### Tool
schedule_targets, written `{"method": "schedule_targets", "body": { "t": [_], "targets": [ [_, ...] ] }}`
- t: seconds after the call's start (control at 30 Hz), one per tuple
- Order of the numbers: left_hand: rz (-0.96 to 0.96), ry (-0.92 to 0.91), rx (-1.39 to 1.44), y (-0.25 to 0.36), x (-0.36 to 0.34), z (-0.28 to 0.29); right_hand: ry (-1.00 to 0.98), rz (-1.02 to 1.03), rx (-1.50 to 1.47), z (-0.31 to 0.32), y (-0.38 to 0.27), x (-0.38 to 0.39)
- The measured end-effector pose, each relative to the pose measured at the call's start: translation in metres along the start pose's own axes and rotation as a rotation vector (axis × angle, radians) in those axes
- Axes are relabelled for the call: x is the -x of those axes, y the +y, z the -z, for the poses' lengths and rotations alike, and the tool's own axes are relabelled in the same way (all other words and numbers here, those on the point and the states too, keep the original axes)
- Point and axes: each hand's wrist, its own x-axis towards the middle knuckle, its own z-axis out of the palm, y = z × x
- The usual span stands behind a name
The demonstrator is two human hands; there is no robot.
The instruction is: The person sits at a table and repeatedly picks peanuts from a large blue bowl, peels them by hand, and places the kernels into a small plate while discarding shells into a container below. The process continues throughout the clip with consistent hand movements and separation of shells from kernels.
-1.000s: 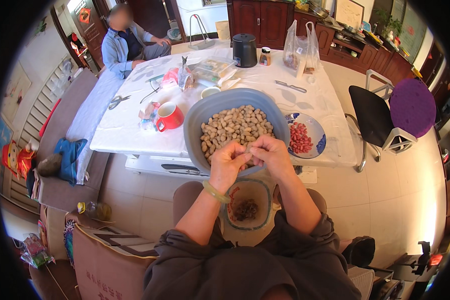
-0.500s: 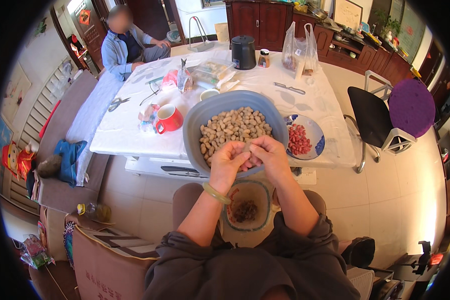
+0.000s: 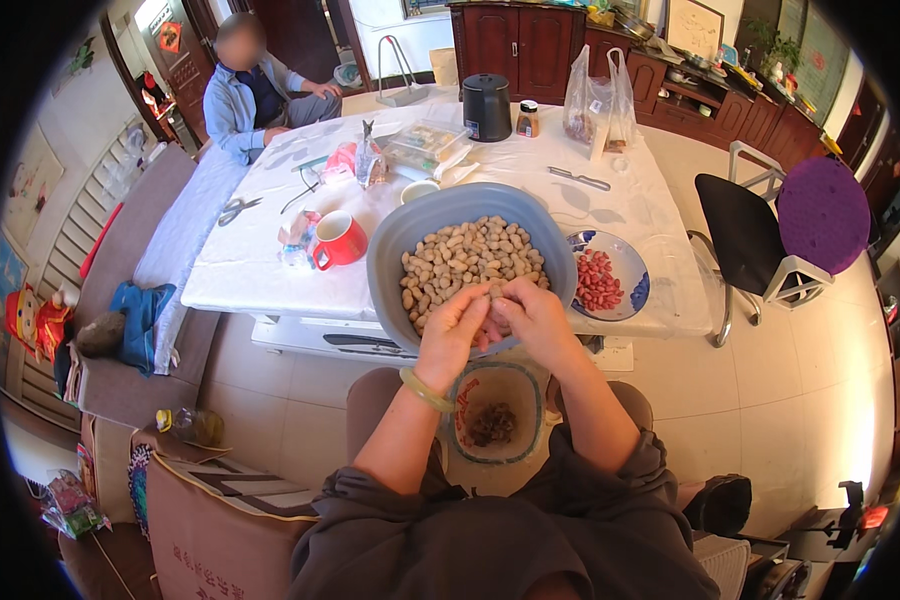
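Over the near rim of a grey-blue basin (image 3: 390,235) full of unshelled peanuts (image 3: 465,250), my two hands meet. My left hand (image 3: 458,325), with a pale bangle (image 3: 425,390) on its wrist, is closed, its thumb and forefinger pinching a peanut that the fingers mostly hide. Closed as well, my right hand (image 3: 533,318) grips the same peanut at its fingertips. To the right of the basin, a white bowl with a blue pattern (image 3: 625,262) holds red-skinned peanut kernels (image 3: 598,280). Below my hands, between my knees, stands a waste bin (image 3: 525,440) with brown shells in it.
Left of the basin stand a red mug (image 3: 338,240) and a pale cup (image 3: 419,190). Scissors (image 3: 236,210), a knife (image 3: 578,179), a black canister (image 3: 487,108), a jar (image 3: 527,120) and plastic bags (image 3: 598,105) lie or stand farther off. A person (image 3: 260,90) sits at the far left.
My hands stay together over the basin's near rim; the right hand has turned slightly and shifted a little left. The peanuts and bowl look the same.
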Motion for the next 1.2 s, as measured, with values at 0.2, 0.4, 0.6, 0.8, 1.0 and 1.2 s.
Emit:
{"method": "schedule_targets", "body": {
  "t": [0.2, 0.4, 0.6, 0.8, 1.0, 1.2],
  "targets": [
    [0.103, 0.016, 0.094, 0.003, 0.001, -0.003, -0.002, 0.063, 0.030, -0.012, -0.003, 0.004],
    [0.004, 0.101, 0.146, 0.000, 0.004, -0.010, 0.054, 0.117, 0.020, -0.019, -0.007, 0.008],
    [-0.106, 0.264, 0.072, -0.016, 0.005, -0.020, 0.261, 0.152, 0.161, -0.036, -0.012, 0.014],
    [-0.203, 0.324, 0.107, -0.025, 0.003, -0.028, 0.333, 0.142, 0.125, -0.039, -0.011, 0.014],
    [-0.207, 0.373, 0.111, -0.026, 0.001, -0.031, 0.329, 0.090, 0.083, -0.039, -0.004, 0.012],
    [-0.115, 0.370, 0.265, -0.017, 0.003, -0.034, 0.276, -0.015, -0.186, -0.036, 0.003, 0.009]
  ]
}}
